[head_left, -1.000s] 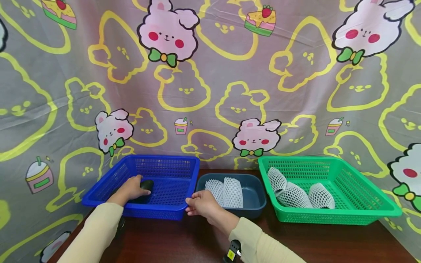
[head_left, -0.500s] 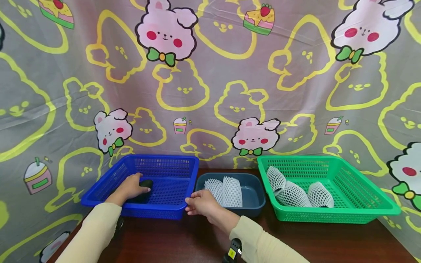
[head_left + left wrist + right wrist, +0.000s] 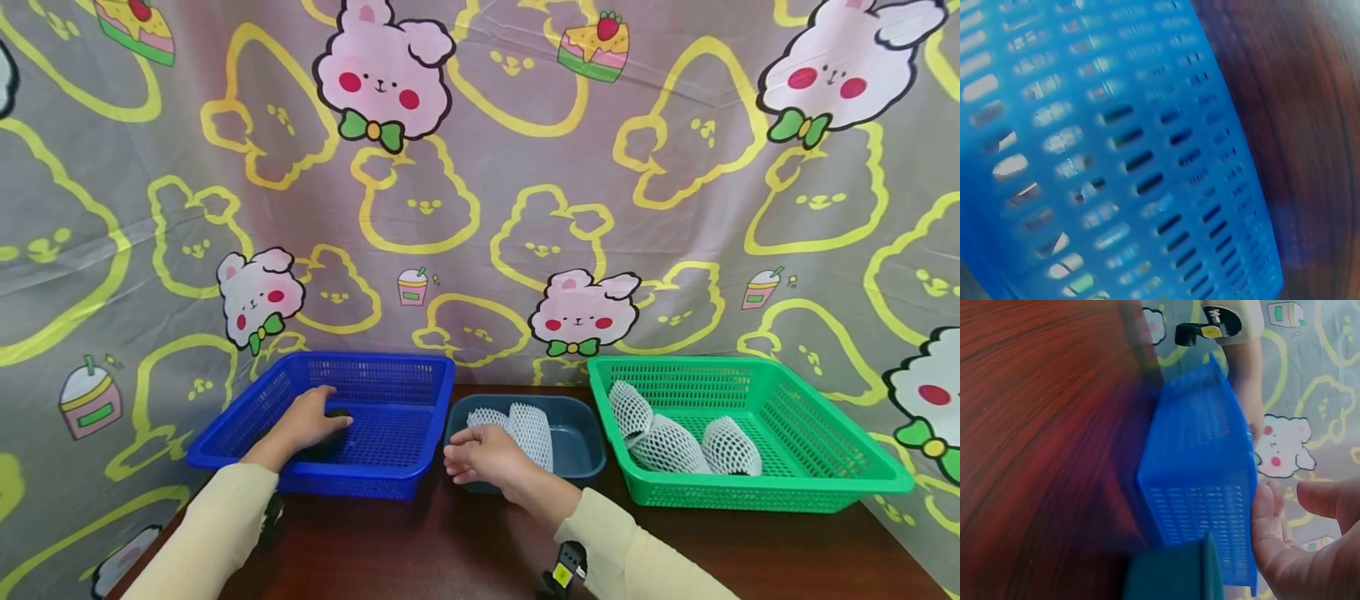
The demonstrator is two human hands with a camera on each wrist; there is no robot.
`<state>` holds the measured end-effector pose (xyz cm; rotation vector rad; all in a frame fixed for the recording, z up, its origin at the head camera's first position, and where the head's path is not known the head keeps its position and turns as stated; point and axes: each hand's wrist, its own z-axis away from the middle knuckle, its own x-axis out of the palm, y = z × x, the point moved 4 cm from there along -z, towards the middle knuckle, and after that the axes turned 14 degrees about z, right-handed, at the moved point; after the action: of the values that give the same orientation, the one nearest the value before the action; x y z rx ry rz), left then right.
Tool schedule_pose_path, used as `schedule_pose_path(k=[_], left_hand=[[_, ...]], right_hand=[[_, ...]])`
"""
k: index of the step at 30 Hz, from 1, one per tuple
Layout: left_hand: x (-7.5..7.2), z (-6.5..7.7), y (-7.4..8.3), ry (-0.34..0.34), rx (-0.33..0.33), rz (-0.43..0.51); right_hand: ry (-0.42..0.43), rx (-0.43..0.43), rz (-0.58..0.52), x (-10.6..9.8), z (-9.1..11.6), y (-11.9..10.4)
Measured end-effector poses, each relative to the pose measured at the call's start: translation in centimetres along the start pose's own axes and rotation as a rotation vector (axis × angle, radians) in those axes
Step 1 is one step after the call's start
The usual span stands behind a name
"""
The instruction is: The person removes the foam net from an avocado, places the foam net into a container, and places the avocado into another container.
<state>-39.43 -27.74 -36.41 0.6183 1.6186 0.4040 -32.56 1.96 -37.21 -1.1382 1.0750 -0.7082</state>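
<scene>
Fingers, left hand (image 3: 306, 423): parted over dark object (image 3: 326, 450) in blue basket (image 3: 356, 485), contact unclear | right hand (image 3: 489, 458): loosely bent, thumb apart, near slate-blue tub (image 3: 574, 437)

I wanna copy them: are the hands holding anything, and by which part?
The right hand holds nothing; whether the left hand grips the dark object under it can't be told.

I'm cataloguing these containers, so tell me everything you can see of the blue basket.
The blue basket is shallow and roughly rectangular, apparently plastic, with a flared rim, slotted walls and a mesh floor. It stands upright on the reddish-brown table, left of the dark blue-grey tray in the head view. Inside, a dark, avocado-like item lies partly hidden by the left hand. The right hand is near the basket's right side; whether they touch is unclear.
</scene>
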Motion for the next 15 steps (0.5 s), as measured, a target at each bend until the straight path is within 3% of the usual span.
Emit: schedule_pose_path(k=[15], left_hand=[[1.7, 1.4, 3.9, 0.103, 0.155, 0.100]], right_hand=[[0.081, 0.008, 0.150, -5.7, 3.2, 0.8]])
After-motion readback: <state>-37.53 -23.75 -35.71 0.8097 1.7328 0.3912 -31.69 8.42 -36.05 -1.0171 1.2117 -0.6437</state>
